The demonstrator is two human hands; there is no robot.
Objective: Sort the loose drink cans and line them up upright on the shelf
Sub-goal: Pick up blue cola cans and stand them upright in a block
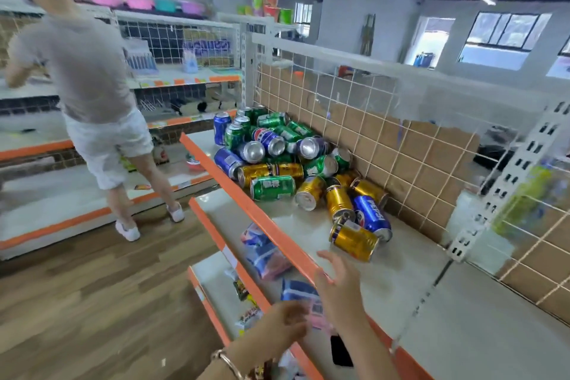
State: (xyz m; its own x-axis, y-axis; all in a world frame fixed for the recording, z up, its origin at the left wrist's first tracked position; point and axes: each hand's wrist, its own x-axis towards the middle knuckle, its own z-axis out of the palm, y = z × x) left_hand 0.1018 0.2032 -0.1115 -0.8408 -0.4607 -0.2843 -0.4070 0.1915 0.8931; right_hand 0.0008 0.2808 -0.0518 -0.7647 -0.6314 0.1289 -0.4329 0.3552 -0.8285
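Fig.: your right hand (pixel 339 287) spread, empty, near gold can (pixel 354 241) | left hand (pixel 287 322) blurred, state unclear | grip can's side, stand it upright on shelf (pixel 398 284).

About seven gold cans (pixel 353 241), at least four blue cans (pixel 371 217) and roughly ten green cans (pixel 271 188) are sitting piled on one shelf (pixel 410 271); overlaps are hiding an exact count.

Green cans (pixel 272 187) with white lettering, blue cans (pixel 371 216) with a red-and-white roundel (lettering white too), gold cans (pixel 354 241), pale cream shelf (pixel 401 274) edged in orange, brown cardboard (pixel 431 160) behind white wire grid (pixel 370 120), brown wood-grain floor (pixel 92 302), blue-and-pink packets (pixel 265 253)
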